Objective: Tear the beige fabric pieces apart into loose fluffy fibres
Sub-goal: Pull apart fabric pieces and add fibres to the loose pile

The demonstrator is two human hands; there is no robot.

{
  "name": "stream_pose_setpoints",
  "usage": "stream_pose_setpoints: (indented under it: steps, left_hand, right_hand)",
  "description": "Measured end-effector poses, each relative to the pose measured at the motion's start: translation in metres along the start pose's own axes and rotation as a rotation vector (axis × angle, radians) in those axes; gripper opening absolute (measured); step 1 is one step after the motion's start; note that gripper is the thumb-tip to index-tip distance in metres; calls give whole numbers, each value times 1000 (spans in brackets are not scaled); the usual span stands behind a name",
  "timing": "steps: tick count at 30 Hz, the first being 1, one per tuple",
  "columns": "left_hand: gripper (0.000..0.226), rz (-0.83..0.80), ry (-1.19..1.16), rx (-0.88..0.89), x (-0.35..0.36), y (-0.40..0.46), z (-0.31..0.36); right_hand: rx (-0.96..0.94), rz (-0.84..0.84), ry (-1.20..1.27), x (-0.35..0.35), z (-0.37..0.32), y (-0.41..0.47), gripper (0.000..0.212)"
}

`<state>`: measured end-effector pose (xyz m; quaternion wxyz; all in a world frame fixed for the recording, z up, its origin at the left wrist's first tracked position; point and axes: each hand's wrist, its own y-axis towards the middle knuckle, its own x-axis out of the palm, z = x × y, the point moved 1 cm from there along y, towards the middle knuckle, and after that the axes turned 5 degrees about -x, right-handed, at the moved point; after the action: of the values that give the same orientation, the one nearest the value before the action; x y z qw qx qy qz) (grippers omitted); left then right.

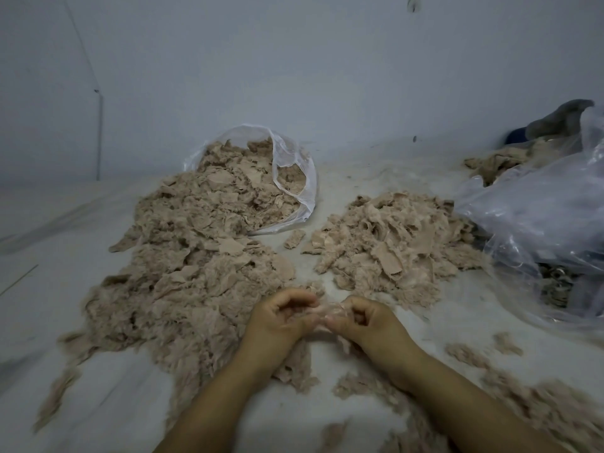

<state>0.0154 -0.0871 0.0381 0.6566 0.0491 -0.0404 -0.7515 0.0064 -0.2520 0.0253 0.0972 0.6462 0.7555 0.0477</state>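
Beige fabric piece (322,313), somewhat blurred, stretches between left hand (281,317) and right hand (366,318), both pinching it.

Count, taken outward from the clear plastic bag (295,178) lying open at centre:
- beige fabric heaps: 2 large, one heap (183,256) spilling from the bag mouth, second heap (392,243) just right of it
- plastic bags: 2, the second, crumpled bag (536,210) far right
- hands: 2, left hand (277,318), right hand (369,322)
- loose scraps: too many to count
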Motion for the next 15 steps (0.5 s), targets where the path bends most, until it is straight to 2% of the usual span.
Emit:
stream_pose_setpoints:
  steps: [4,7,10,13,15]
  left_hand:
    - [42,-113,-90,-125,-4,0,-3]
    - [60,-121,5,-211,-2,0,-7]
    - [35,-99,126,-151,-2,0,-7]
    - [8,-151,95,-162,-1,-2,-3]
    - [7,-113,41,-189,-2,1,-4]
  right_hand:
    - [-33,52,69,0,2,2,24]
    - [-57,13,78,5,0,1,25]
    - [-52,3,93,8,-1,1,20]
    - [-53,57,102,5,0,2,13]
    - [-70,93,131,2,0,3,17]
